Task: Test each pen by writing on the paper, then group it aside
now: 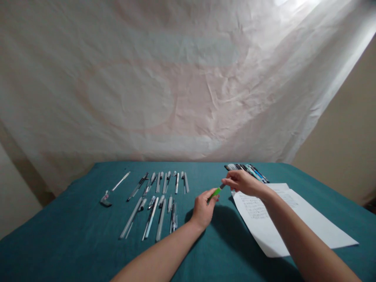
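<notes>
My left hand (pixel 203 206) is closed round the lower end of a green pen (pixel 216 192), held a little above the teal tablecloth (pixel 88 235). My right hand (pixel 242 182) pinches the pen's dark upper end with fingertips pressed together. Both hands meet over the middle of the table. Just to the right lies a white sheet of paper (pixel 293 223) with faint writing, partly under my right forearm.
Several pens and pen parts (pixel 158 196) lie in rows on the left half of the cloth. A bundle of dark and blue pens (pixel 248 172) rests at the far edge. A creased white sheet (pixel 176 78) hangs behind the table.
</notes>
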The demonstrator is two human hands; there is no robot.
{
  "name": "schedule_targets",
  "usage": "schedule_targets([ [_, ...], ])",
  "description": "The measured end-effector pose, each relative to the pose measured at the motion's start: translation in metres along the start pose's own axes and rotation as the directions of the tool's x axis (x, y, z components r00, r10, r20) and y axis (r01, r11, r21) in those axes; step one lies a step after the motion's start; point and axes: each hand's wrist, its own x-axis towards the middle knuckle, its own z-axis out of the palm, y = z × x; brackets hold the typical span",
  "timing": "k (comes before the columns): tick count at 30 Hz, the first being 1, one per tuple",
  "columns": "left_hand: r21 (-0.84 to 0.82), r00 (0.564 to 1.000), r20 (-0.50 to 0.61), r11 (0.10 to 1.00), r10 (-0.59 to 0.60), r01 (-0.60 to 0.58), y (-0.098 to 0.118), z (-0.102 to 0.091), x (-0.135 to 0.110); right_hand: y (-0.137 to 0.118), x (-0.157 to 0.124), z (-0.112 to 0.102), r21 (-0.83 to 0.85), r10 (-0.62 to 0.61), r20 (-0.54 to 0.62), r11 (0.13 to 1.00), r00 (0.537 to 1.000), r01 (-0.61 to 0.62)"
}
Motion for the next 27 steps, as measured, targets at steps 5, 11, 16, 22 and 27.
schedule_targets([
  [5,0.003,1.0,0.004,1.0,-0.014,0.014,0.0,-0.001,0.001,0.0,0.002,0.003,-0.073,0.064,-0.016,0.995,0.998,-0.065],
  [11,-0.012,1.0,0.011,0.999,-0.029,0.029,0.002,-0.001,0.001,-0.005,-0.005,-0.008,0.135,-0.065,0.122,0.99,0.99,0.048],
  [16,-0.043,0.999,0.021,0.999,-0.026,0.027,0.003,-0.001,0.002,0.001,-0.001,-0.002,0.004,0.0,0.079,1.0,0.997,0.0],
  [22,-0.095,0.997,0.065,0.994,-0.047,0.053,0.004,-0.001,0.003,-0.004,-0.002,-0.007,0.13,-0.035,0.069,0.991,0.997,0.026],
  [27,-0.11,0.996,0.079,0.993,-0.04,0.049,0.007,0.0,0.002,0.002,-0.004,-0.014,0.286,-0.07,0.091,0.957,0.993,0.041],
])
